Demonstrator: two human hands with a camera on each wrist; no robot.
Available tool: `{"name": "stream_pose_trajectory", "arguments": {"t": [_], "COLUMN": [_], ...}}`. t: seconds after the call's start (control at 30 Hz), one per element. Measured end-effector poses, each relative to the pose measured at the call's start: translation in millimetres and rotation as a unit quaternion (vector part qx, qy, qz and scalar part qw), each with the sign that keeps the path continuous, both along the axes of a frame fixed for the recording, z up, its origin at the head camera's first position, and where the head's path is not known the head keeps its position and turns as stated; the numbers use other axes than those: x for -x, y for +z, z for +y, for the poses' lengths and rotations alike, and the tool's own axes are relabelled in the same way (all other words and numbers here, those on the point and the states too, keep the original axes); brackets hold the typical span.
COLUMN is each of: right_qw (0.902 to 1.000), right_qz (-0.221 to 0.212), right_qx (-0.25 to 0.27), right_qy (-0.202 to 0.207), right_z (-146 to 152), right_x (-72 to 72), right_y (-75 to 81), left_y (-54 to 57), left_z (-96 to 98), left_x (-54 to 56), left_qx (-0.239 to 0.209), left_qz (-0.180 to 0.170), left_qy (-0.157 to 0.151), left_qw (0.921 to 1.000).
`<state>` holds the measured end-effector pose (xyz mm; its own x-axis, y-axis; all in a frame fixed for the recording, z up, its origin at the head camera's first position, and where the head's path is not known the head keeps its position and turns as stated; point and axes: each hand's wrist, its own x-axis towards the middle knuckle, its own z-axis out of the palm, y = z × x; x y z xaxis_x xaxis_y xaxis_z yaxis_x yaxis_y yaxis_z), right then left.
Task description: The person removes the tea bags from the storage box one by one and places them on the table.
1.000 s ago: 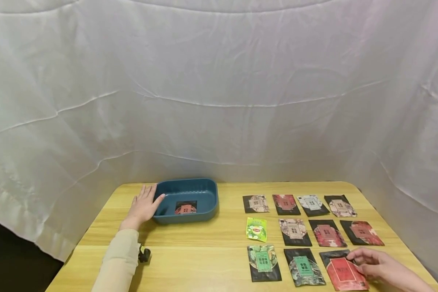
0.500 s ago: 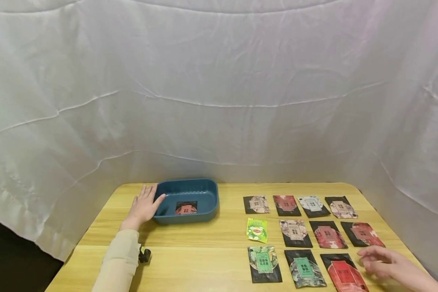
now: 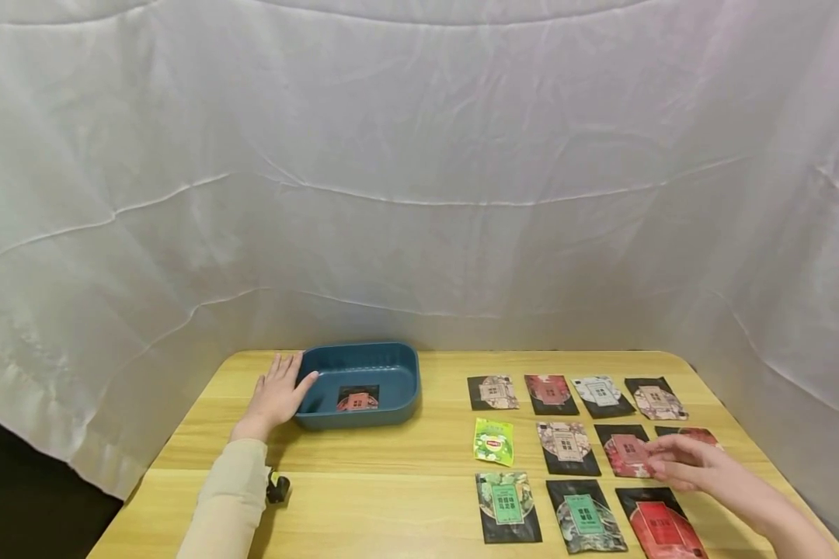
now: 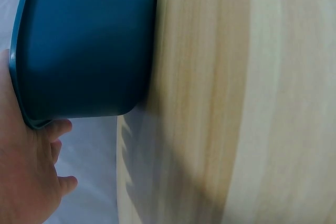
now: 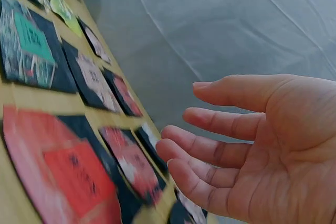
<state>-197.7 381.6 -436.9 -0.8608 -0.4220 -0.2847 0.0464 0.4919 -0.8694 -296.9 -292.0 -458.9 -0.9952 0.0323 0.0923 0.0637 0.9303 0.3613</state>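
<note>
My left hand holds the left end of a dark blue plastic bin, thumb over the rim and fingers outside. The left wrist view shows the hand at the corner of the bin. A red-and-black tea sachet lies inside. My right hand reaches over the middle row, fingertips by a red floral sachet; it partly covers another red sachet. In the right wrist view the right hand has relaxed fingers with nothing between them.
Nearer me lie a bright red sachet and two green-labelled sachets, one at the left. A lime-green Lipton packet and a back row of sachets lie beyond. A small black object is by the left sleeve. Grey curtains surround the table.
My right hand has left the bright red front sachet and moved away and leftward to the middle row. The left hand stays on the bin.
</note>
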Motion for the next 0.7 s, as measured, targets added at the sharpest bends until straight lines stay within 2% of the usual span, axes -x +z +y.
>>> {"name": "stream_pose_trajectory", "arguments": {"t": [0.33,0.5,0.7], "right_qw": [0.9984,0.9948,0.9899], "right_qz": [0.051,0.087,0.121], "right_qx": [-0.009,-0.028,-0.018], "right_qy": [0.024,0.045,0.072], "right_z": [-64,-96,-137], "right_x": [27.2,42.6,61.3], "right_y": [22.3,30.4,37.1], "left_y": [0.5,1.5,1.1], "left_z": [-0.2,0.2,0.1], "left_x": [-0.1,-0.1,0.2], "left_qx": [-0.002,-0.005,-0.005], "left_qz": [-0.004,-0.006,-0.005], "left_qy": [0.001,0.000,0.002], "left_qw": [1.0000,1.0000,1.0000]}}
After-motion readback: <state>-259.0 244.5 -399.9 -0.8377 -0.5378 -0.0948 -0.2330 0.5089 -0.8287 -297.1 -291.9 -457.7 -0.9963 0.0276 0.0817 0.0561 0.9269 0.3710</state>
